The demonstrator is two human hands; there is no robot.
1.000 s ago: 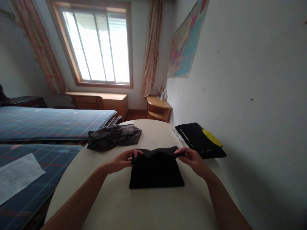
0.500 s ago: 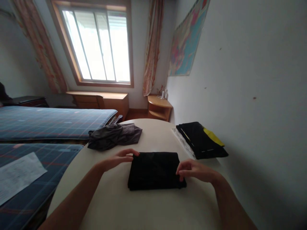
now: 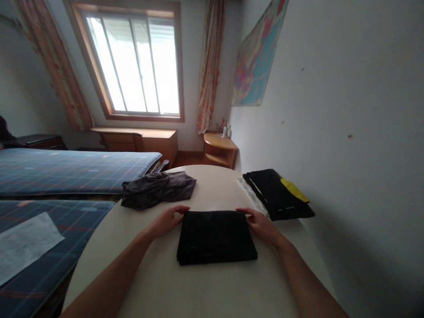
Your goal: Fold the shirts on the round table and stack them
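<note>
Daylight from a wide window (image 3: pixel 142 66) at the far end fills a small bedroom, with patterned curtains (image 3: pixel 209 66) hanging at its sides. On the far left lie two beds (image 3: pixel 66 165) under blue checked covers, and a white sheet of paper (image 3: pixel 23 245) rests on the nearer one. A low wooden desk (image 3: pixel 139 139) stands under the window.

Nearer, a round pale table (image 3: pixel 198 291) takes up the middle of the view. At its far left edge lies a crumpled grey garment (image 3: pixel 157 187). The left hand (image 3: pixel 165 221) rests on the table at the far left corner of a folded black garment (image 3: pixel 215 236), its fingers laid fairly flat and together, touching the cloth's edge; whether it pinches the cloth I cannot tell. The black garment lies flat in a neat rectangle in the middle of the table, between the two hands. The right hand (image 3: pixel 261 225) sits at the far right corner of it, fingers loosely curled against the edge, and its grip is likewise unclear.

To the right, near the wall, a stack of dark folded clothes (image 3: pixel 274 196) with a yellow patch lies at the table's rim, just apart from the right hand. A coloured map (image 3: pixel 256 57) hangs on the right wall.
</note>
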